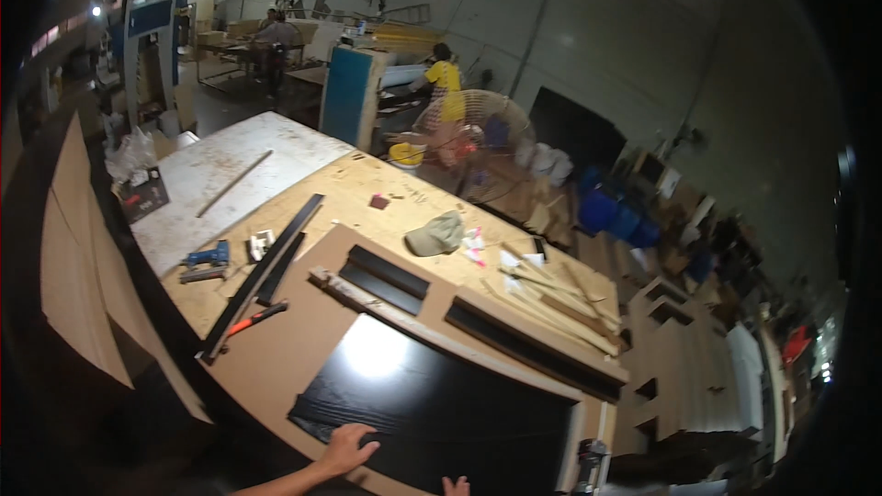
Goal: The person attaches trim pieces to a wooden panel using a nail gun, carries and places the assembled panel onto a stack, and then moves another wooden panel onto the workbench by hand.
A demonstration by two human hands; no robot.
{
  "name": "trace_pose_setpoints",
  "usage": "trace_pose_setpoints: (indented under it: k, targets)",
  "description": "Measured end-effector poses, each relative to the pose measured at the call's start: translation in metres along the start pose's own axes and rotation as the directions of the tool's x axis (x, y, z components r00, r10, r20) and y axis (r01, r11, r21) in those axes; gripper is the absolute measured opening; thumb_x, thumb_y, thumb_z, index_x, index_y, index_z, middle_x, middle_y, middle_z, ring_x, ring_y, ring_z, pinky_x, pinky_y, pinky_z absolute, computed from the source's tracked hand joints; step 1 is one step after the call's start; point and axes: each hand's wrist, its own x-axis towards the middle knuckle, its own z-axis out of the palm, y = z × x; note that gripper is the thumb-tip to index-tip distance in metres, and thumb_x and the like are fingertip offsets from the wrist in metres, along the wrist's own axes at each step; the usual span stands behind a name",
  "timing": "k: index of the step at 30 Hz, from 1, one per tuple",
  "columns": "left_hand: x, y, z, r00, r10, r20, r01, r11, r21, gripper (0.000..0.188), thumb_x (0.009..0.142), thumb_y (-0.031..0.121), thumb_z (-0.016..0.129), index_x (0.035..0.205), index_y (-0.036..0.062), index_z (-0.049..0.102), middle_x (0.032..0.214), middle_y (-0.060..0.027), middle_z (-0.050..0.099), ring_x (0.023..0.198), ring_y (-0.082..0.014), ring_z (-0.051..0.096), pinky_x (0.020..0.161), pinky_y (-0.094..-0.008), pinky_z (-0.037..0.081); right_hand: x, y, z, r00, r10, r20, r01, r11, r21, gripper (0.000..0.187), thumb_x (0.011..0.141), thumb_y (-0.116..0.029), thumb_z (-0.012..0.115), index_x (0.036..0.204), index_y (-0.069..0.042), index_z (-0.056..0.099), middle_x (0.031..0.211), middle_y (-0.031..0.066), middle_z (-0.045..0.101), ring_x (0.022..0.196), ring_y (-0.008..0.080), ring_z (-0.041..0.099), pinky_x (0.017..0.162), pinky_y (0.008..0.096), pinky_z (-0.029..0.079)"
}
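Note:
A glossy black panel, wrinkled like film along its left side, lies flat on a brown board. At its near left edge is my left hand, thumb and fingers apart, with nothing visible between them. Whether it presses on the panel or hovers just over it, I cannot tell. Only the fingertips of my right hand show at the lower edge, apart and over the panel's near part. Beyond the panel lie a short black-faced channel piece and a longer one.
On the worktable are a blue nail gun, an orange-and-black hand tool, a long black strip, a cap and thin wooden strips. A large fan stands behind. Farther back, a person in yellow works.

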Motion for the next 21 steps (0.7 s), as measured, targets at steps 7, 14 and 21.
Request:
trace_pose_setpoints:
  k: [7, 14, 21]
  targets:
    - [-0.008, 0.005, 0.017, 0.972, -0.061, 0.228, 0.079, 0.994, -0.071, 0.030, 0.086, 0.029, 0.066, 0.105, 0.0054, 0.066, 0.107, -0.0142, 0.066, 0.106, -0.0322, 0.060, 0.092, -0.0415, 0.046, -0.013, -0.034, -0.008, 0.990, 0.028, 0.139, -0.026, 0.999, -0.019, 0.114, 0.078, -0.052, 0.071, 0.152, -0.006, -0.003, 0.150, 0.0323, -0.023, 0.140, 0.0478, -0.022, 0.115, 0.0556, 0.003]
    - [0.031, 0.022, 0.030, 0.988, -0.139, 0.069, 0.141, 0.989, -0.033, 0.032, 0.085, 0.029, 0.067, 0.107, 0.0057, 0.065, 0.110, -0.0133, 0.065, 0.108, -0.0308, 0.059, 0.095, -0.0408, 0.044, -0.010, -0.028, -0.023, 0.967, -0.021, 0.253, 0.037, 0.998, -0.059, 0.111, 0.079, -0.061, 0.065, 0.153, -0.009, 0.000, 0.150, 0.0311, -0.025, 0.140, 0.0484, -0.021, 0.114, 0.0582, 0.006]
    - [0.053, -0.034, 0.010, 0.965, -0.261, 0.004, 0.249, 0.927, 0.279, 0.077, 0.076, 0.051, 0.071, 0.135, 0.0072, 0.047, 0.143, -0.0233, 0.037, 0.135, -0.0396, 0.031, 0.107, -0.0594, 0.024, 0.021, 0.000, -0.070, 0.982, -0.152, -0.114, 0.179, 0.941, 0.287, 0.080, 0.084, -0.041, 0.067, 0.145, -0.003, 0.033, 0.139, 0.0273, 0.045, 0.126, 0.0388, 0.048, 0.101, 0.0397, 0.043]
